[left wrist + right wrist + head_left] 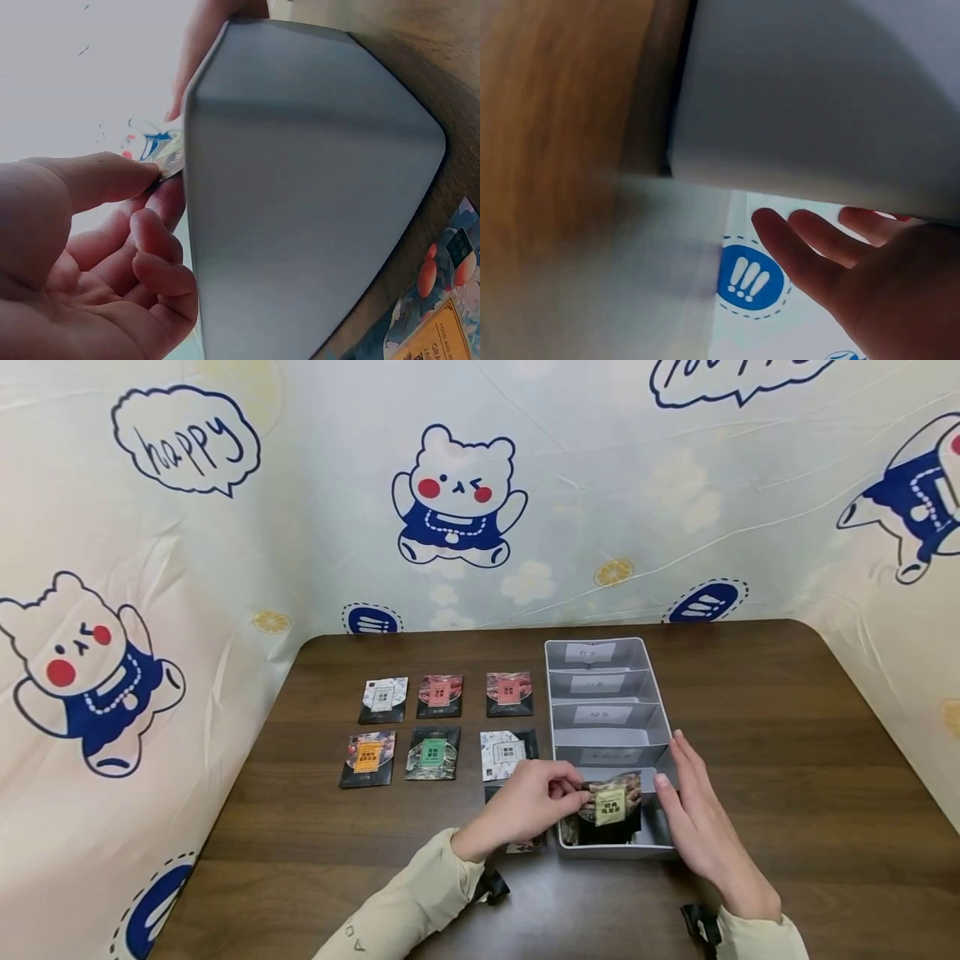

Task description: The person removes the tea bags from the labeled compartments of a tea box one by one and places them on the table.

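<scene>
My left hand (528,802) pinches the left edge of a dark tea sachet (618,806) with a yellow-green label, between thumb and fingers. The sachet stands over the front compartment of a long grey divided box (615,852), where a dark packet shows beneath it. In the left wrist view the box's outer wall (315,187) hides most of the sachet (174,159). At the box's front right side is my right hand (705,827), fingers extended and thumb near the rim. In the right wrist view, its fingers (799,251) reach along the box wall (802,97).
White paper labels (602,715) mark the box's dividers. Left of it lie more sachets: two red (440,696) (510,693), two white (383,700) (501,756), one orange (368,760) and one green (432,753). Others are partly hidden beneath my left hand. A printed curtain hangs behind the table (300,860).
</scene>
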`<control>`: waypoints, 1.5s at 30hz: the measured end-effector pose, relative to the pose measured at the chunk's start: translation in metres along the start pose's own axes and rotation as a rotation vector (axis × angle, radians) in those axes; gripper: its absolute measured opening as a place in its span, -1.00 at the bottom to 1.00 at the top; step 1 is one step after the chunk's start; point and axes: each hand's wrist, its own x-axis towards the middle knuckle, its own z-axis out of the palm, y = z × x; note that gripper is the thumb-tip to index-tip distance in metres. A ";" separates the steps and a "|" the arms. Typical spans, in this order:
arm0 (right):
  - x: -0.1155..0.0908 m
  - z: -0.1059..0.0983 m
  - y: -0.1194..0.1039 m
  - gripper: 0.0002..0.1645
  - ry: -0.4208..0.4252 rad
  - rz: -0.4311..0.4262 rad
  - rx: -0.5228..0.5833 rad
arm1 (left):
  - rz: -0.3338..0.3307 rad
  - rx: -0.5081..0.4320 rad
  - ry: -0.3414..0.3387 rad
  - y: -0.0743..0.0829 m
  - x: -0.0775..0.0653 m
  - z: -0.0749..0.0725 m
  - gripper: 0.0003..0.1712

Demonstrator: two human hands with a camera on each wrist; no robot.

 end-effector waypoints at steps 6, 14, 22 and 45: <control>-0.001 0.000 -0.003 -0.29 0.018 -0.030 -0.072 | -0.078 -0.167 0.032 -0.011 -0.002 -0.009 -0.87; -0.004 0.003 -0.014 -0.26 -0.016 -0.004 -0.190 | -0.142 -0.312 0.044 -0.026 -0.012 -0.015 -0.80; -0.006 0.010 -0.029 -0.25 0.021 -0.034 -0.270 | -0.247 -0.433 0.103 -0.039 -0.018 -0.023 -0.79; -0.003 0.010 -0.015 -0.21 0.029 -0.058 -0.232 | -0.315 -0.423 0.126 -0.066 -0.052 -0.061 -0.74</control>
